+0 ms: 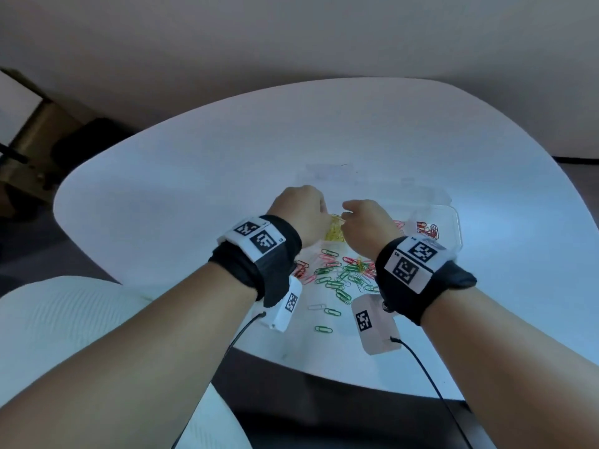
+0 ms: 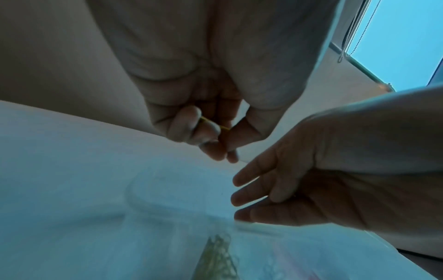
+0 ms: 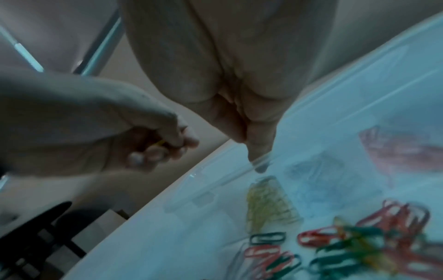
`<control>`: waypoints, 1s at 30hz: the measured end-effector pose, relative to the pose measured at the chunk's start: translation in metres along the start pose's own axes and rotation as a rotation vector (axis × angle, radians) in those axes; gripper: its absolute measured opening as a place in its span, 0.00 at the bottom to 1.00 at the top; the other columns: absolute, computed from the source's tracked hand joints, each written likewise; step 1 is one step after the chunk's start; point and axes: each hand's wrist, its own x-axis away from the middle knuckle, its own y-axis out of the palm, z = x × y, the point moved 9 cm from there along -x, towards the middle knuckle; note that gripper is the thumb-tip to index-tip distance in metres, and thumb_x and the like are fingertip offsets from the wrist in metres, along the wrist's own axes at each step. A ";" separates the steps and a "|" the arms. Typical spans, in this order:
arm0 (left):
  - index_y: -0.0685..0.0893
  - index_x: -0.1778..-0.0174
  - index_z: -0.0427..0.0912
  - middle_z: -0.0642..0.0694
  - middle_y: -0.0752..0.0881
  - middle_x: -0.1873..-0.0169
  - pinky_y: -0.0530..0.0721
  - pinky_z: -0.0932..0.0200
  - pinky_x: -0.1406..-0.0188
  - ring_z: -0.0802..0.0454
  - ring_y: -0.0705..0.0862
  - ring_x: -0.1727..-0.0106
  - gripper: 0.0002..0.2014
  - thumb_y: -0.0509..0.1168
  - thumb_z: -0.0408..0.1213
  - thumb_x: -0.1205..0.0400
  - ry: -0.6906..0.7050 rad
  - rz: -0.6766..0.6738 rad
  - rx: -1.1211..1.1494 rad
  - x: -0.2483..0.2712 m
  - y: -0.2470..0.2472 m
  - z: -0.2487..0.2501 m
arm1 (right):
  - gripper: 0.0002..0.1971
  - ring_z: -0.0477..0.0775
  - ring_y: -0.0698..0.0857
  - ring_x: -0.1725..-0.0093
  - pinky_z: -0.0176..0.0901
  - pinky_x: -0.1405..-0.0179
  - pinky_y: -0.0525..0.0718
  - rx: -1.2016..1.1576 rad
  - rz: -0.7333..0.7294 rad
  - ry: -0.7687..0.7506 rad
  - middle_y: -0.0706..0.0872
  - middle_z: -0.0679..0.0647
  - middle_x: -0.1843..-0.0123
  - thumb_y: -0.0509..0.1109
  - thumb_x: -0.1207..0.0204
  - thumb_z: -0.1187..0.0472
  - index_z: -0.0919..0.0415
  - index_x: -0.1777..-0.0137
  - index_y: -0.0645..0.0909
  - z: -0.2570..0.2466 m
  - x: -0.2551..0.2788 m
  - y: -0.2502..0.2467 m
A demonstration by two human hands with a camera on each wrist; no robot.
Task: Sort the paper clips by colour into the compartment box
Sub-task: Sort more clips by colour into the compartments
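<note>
Pinching a yellow paper clip between curled fingers and thumb, the left hand hangs over the left end of the compartment box, just above the heap of yellow clips already lying in one compartment; the right hand is close beside it with its fingers loose and fairly straight in the left wrist view, holding nothing that I can make out, one fingertip down at the rim of the box in the right wrist view.

A clip like this looks feather-light and springy, thin wire with a smooth coloured coating, so I would guess it slips easily and is best taken flat across its two long sides with the fingertips; those in a tangle probably hook one another and want lifting one at a time.

As to looks: the box is clear plastic, shallow, with low dividers, hard to see against the white table; red clips sit in a compartment at its right end; between the wrists and nearer the person lies the unsorted pile, mostly green and red with a little yellow among it, and a few stray green ones lie apart nearer the table's edge.
</note>
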 end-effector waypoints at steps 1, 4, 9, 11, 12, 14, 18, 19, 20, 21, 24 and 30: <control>0.85 0.59 0.45 0.47 0.86 0.57 0.79 0.58 0.59 0.46 0.84 0.56 0.08 0.60 0.35 0.21 0.009 0.020 0.005 -0.005 -0.002 0.005 | 0.20 0.52 0.79 0.36 0.44 0.34 0.75 -0.014 0.030 -0.007 0.80 0.52 0.36 0.57 0.22 0.72 0.55 0.35 0.77 0.000 0.006 -0.005; 0.85 0.56 0.46 0.47 0.87 0.55 0.81 0.59 0.56 0.47 0.85 0.53 0.07 0.62 0.34 0.21 0.041 0.043 0.033 -0.018 0.003 0.016 | 0.31 0.51 0.80 0.31 0.46 0.29 0.76 -0.081 0.145 -0.043 0.80 0.55 0.28 0.55 0.25 0.76 0.56 0.22 0.69 0.006 0.029 -0.025; 0.83 0.35 0.44 0.45 0.85 0.40 0.81 0.57 0.37 0.48 0.84 0.41 0.18 0.67 0.33 0.22 0.053 -0.049 0.085 -0.021 0.030 0.017 | 0.31 0.49 0.81 0.36 0.34 0.37 0.74 -0.032 0.213 -0.113 0.84 0.53 0.34 0.53 0.28 0.79 0.56 0.28 0.75 0.025 0.063 -0.048; 0.80 0.30 0.44 0.45 0.83 0.35 0.78 0.61 0.35 0.49 0.82 0.36 0.22 0.67 0.33 0.22 0.072 -0.066 0.120 -0.016 0.033 0.015 | 0.30 0.48 0.80 0.33 0.31 0.37 0.71 0.055 0.206 -0.131 0.83 0.49 0.33 0.54 0.27 0.78 0.54 0.30 0.77 0.029 0.074 -0.054; 0.79 0.29 0.45 0.46 0.82 0.34 0.77 0.63 0.36 0.50 0.81 0.35 0.23 0.67 0.33 0.22 0.087 -0.055 0.137 -0.013 0.031 0.015 | 0.30 0.48 0.80 0.34 0.29 0.39 0.69 0.093 0.204 -0.128 0.83 0.47 0.33 0.54 0.26 0.78 0.52 0.31 0.78 0.031 0.078 -0.058; 0.79 0.29 0.48 0.48 0.82 0.33 0.76 0.66 0.40 0.51 0.81 0.35 0.22 0.66 0.34 0.21 0.129 -0.020 0.160 -0.003 0.025 0.017 | 0.28 0.46 0.82 0.39 0.28 0.43 0.70 0.132 0.197 -0.121 0.83 0.44 0.35 0.54 0.25 0.76 0.48 0.33 0.80 0.035 0.084 -0.063; 0.80 0.33 0.49 0.50 0.84 0.39 0.80 0.58 0.38 0.52 0.81 0.40 0.18 0.64 0.34 0.20 0.228 0.009 0.133 0.027 0.010 0.019 | 0.23 0.45 0.81 0.35 0.31 0.37 0.71 0.208 0.114 -0.161 0.86 0.45 0.37 0.58 0.23 0.73 0.48 0.37 0.82 0.040 0.097 -0.057; 0.81 0.35 0.50 0.51 0.84 0.43 0.81 0.57 0.41 0.51 0.82 0.43 0.17 0.63 0.34 0.20 0.237 -0.011 0.099 0.036 0.009 0.017 | 0.22 0.46 0.82 0.35 0.31 0.39 0.71 0.242 0.079 -0.154 0.86 0.45 0.37 0.59 0.22 0.71 0.49 0.36 0.82 0.044 0.101 -0.053; 0.81 0.37 0.51 0.52 0.85 0.46 0.82 0.57 0.45 0.51 0.82 0.47 0.16 0.63 0.35 0.20 0.232 -0.040 0.070 0.045 0.010 0.013 | 0.21 0.47 0.82 0.35 0.32 0.40 0.71 0.279 0.047 -0.144 0.86 0.45 0.38 0.59 0.21 0.70 0.49 0.35 0.82 0.049 0.105 -0.048; 0.81 0.38 0.53 0.53 0.85 0.49 0.83 0.57 0.48 0.51 0.83 0.51 0.15 0.62 0.36 0.20 0.212 -0.073 0.050 0.053 0.012 0.007 | 0.20 0.48 0.82 0.35 0.33 0.40 0.72 0.317 0.016 -0.128 0.86 0.45 0.37 0.60 0.20 0.68 0.49 0.34 0.81 0.056 0.107 -0.043; 0.82 0.44 0.56 0.56 0.86 0.56 0.83 0.58 0.55 0.51 0.84 0.57 0.12 0.61 0.37 0.21 0.135 -0.112 -0.017 0.066 0.017 -0.012 | 0.18 0.52 0.82 0.36 0.42 0.35 0.77 0.450 -0.073 -0.049 0.85 0.48 0.36 0.61 0.18 0.62 0.48 0.32 0.79 0.080 0.105 -0.027; 0.83 0.50 0.56 0.55 0.87 0.56 0.81 0.58 0.56 0.49 0.85 0.55 0.10 0.62 0.38 0.23 0.088 -0.127 -0.138 0.051 0.030 -0.021 | 0.17 0.57 0.85 0.43 0.49 0.49 0.85 0.603 0.058 -0.015 0.85 0.49 0.38 0.63 0.21 0.57 0.46 0.33 0.78 0.101 0.083 -0.014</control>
